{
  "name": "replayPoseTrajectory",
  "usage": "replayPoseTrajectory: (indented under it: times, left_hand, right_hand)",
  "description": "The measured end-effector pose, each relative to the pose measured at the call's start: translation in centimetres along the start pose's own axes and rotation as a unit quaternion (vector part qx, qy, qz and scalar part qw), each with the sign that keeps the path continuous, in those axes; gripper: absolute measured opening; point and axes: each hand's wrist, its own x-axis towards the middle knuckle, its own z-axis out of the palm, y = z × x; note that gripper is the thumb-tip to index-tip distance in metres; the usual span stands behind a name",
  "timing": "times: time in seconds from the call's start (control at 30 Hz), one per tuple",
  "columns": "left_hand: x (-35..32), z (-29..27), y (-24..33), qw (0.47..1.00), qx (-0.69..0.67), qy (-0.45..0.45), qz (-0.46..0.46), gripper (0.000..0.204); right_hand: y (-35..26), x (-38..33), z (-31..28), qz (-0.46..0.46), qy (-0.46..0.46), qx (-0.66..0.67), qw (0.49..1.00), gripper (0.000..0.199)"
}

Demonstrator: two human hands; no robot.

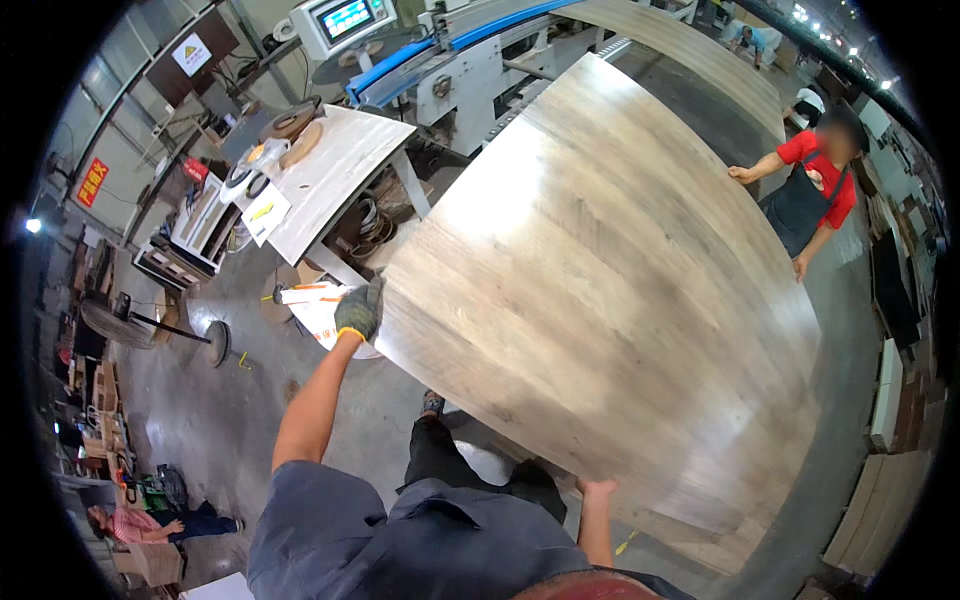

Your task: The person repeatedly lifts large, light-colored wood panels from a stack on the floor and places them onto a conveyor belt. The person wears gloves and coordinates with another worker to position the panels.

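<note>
A large wood-grain panel (pixel 600 280), brownish grey with a glossy face, stretches in front of me. My left hand (pixel 360 308), in a dark work glove with a yellow cuff, is closed on its left edge near the corner. Bare, my right hand (pixel 598 487) grips the near edge, its fingers partly hidden by the panel. Across from me a co-worker (pixel 815 190) in a red shirt and dark apron has both hands at the far right edge.
Rolls of edging tape lie on a side table (pixel 345 150) at the left. Beyond the panel stands a machine (pixel 470 85) with blue rails and a control screen (pixel 347 18). A pedestal fan (pixel 120 322) is at far left. Stacked boards (pixel 880 500) line the right.
</note>
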Motion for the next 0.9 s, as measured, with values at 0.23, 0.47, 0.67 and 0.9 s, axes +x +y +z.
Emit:
replayPoseTrajectory:
  times: [0.23, 0.47, 0.67, 0.9]
  left_hand:
    - [12.0, 1.6, -12.5, 0.985, -0.128, -0.041, -0.105, 0.062]
    - [16.2, -0.3, -25.7, 0.990, 0.014, -0.077, -0.119, 0.040]
    - [0.9, 11.9, -21.1, 0.843, -0.372, 0.324, -0.215, 0.069]
    - [-6.5, 26.7, -1.5, 0.151, -0.894, -0.210, -0.366, 0.060]
  right_hand:
    - [14.9, 2.4, 4.5, -0.022, 0.234, -0.029, 0.972, 0.054]
    - [32.7, 2.6, 9.7, -0.016, 0.115, -0.058, 0.992, 0.044]
    - [43.8, 1.0, 14.5, -0.044, 0.156, -0.028, 0.986, 0.055]
    - [53.6, 0.1, 19.1, 0.042, 0.071, -0.143, 0.986, 0.070]
